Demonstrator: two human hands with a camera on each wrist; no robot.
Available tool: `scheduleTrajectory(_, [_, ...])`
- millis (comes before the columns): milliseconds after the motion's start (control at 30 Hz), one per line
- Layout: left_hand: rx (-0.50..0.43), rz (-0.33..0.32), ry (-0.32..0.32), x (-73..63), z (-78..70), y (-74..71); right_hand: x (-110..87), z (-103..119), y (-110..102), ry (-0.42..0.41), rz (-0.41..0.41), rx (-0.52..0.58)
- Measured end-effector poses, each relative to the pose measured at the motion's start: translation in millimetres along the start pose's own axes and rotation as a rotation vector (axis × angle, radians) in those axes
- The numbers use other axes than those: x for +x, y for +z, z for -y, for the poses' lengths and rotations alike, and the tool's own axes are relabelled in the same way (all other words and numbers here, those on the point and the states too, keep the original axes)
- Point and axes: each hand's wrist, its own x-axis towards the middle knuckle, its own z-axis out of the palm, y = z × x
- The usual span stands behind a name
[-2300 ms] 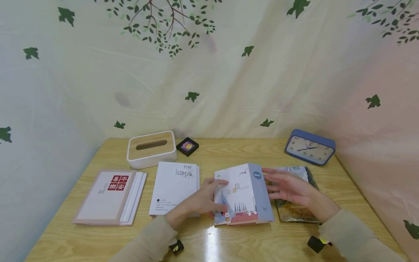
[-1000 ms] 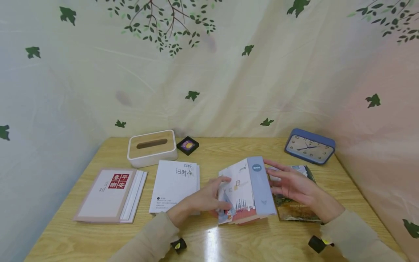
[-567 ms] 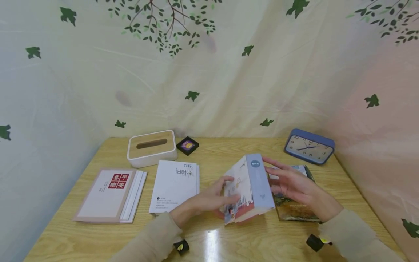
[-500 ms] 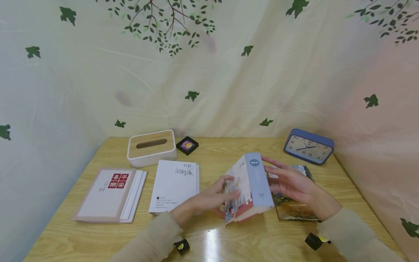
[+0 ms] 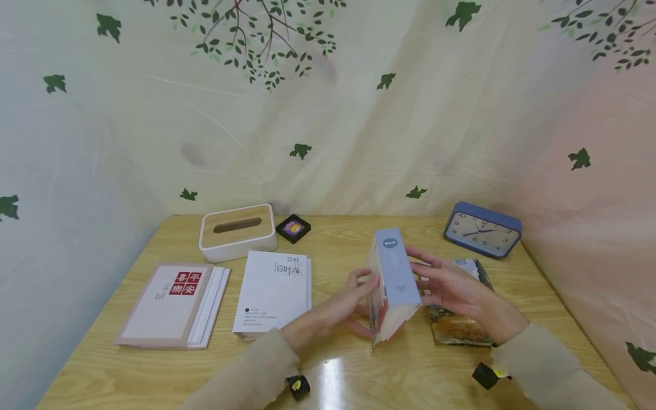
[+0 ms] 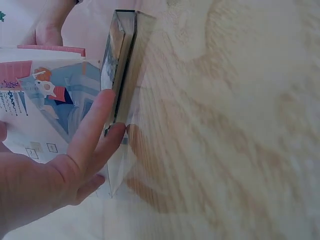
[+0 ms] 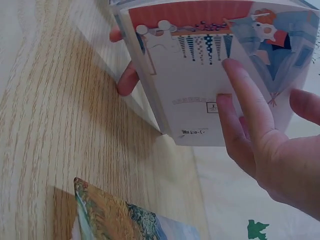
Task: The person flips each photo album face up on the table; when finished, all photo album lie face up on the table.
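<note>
Note: your left hand [image 5: 342,302] grips the tilted blue-spined book [image 5: 398,276], your right hand's [image 5: 453,287] straight fingers merely touch its cover; a slackened left grip could topple it.

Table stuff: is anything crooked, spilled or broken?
I see nothing spilled or broken. The small black square is crooked: it sits cornerwise, like a diamond, beside the white-sided box. The blue-spined book is tipped up too, but that isn't strange, because the left hand is holding it.
</note>
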Motion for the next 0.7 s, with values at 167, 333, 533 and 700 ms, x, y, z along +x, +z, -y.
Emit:
scheduleTrajectory(167, [-0.052,-0.007,-0.002,3.1,0.4,3.2,0.1,-1,-1,-0.005,0.014,-0.018])
scheduleTrajectory(333, [-0.089,-0.007,0.017,4.3,0.6,7.1,0.9,-4,-3,-0.009,0.009,-0.035])
scheduleTrajectory(533, [-0.091,-0.007,0.039,5.0,-1.5,11.3,4.1,-9,-5,0.018,0.023,-0.101])
scheduleTrajectory(700, [-0.027,-0.023,0.039,5.8,-4.2,11.8,9.5,-17,-4,0.048,0.007,-0.101])
